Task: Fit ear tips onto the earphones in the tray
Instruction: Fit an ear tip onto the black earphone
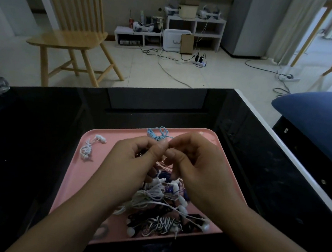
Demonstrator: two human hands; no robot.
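A dark glossy surface [41, 136] fills the lower view, seen from a head camera looking down, and on it, at the centre, lies a pink tray [73, 188] with rounded corners. Most of the tray's middle and its 5 o'clock part is covered by a tangled heap of earphones [161, 197]: white cords, purple ones, black ones and a black-and-white striped bundle [163, 224] near the 6 o'clock edge. Several white earbuds in the heap look capped with rounded tips, though the blur makes it hard to say how many. Set apart from the heap, a white earphone set [90, 146] lies coiled at 10 o'clock on the tray, and a light blue earphone set [157, 134] sits at 12 o'clock; these may be finished ones, but that is only a guess. Above the heap the left hand [132, 163] and the right hand [196, 164] meet, each grip narrow, fingertips pinched together on something very small; whether it is an earbud, an ear tip or both cannot be told. Judging by the size of the heap, the work is part way, with many earphones left. A small dark ring [101, 230] lies at 7 o'clock.
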